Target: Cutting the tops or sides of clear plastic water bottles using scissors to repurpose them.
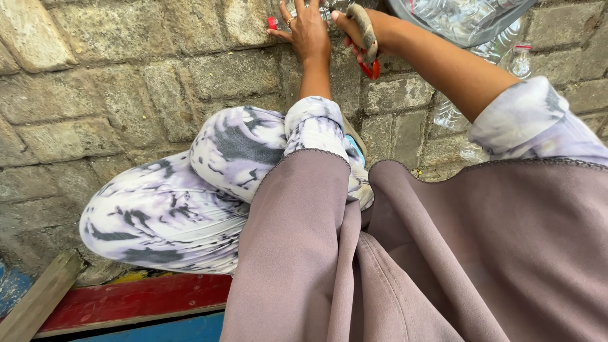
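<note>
Crouching over stone paving (95, 95). Left hand (308, 31) fingers spread, pressing a clear plastic bottle (327, 11) with red cap (272, 23). Right hand (354, 25) clamped on red-handled cutter (368, 44). Bottle apparently uncut; more bottles (506, 60) waiting right.

I am wearing trousers (171, 209) marbled in white, grey and lilac, and a plain mauve shawl (443, 253) is draping over them. The paving stones (95, 95) are showing grey-brown; a red plank (139, 301) is edging blue.
</note>
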